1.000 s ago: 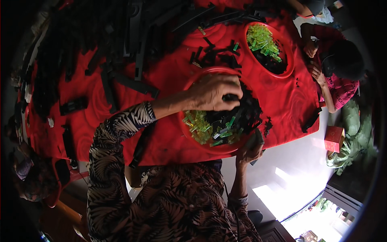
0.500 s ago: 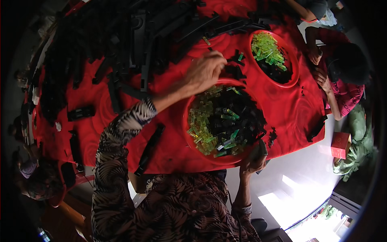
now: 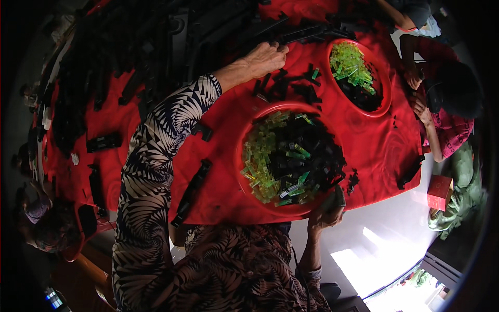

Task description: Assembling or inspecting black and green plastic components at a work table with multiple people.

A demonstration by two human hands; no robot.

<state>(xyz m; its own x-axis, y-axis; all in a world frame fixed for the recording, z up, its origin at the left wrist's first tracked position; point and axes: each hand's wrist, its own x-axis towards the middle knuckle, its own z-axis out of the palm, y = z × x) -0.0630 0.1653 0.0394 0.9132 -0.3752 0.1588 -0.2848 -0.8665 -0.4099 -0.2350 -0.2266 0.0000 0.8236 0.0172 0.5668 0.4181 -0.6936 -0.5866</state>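
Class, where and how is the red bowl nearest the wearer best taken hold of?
Grip the red bowl by its rim, probably at opposite points, one hand from the left, one from the right, fingers curled over the edge. It is round and wide, and its load of yellow-green pieces and black pieces could spill if only one side were raised.

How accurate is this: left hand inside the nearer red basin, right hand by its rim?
The left hand isn't inside the nearer red basin; the head view shows it beyond, above the basin's far side. Right hand is by its rim.
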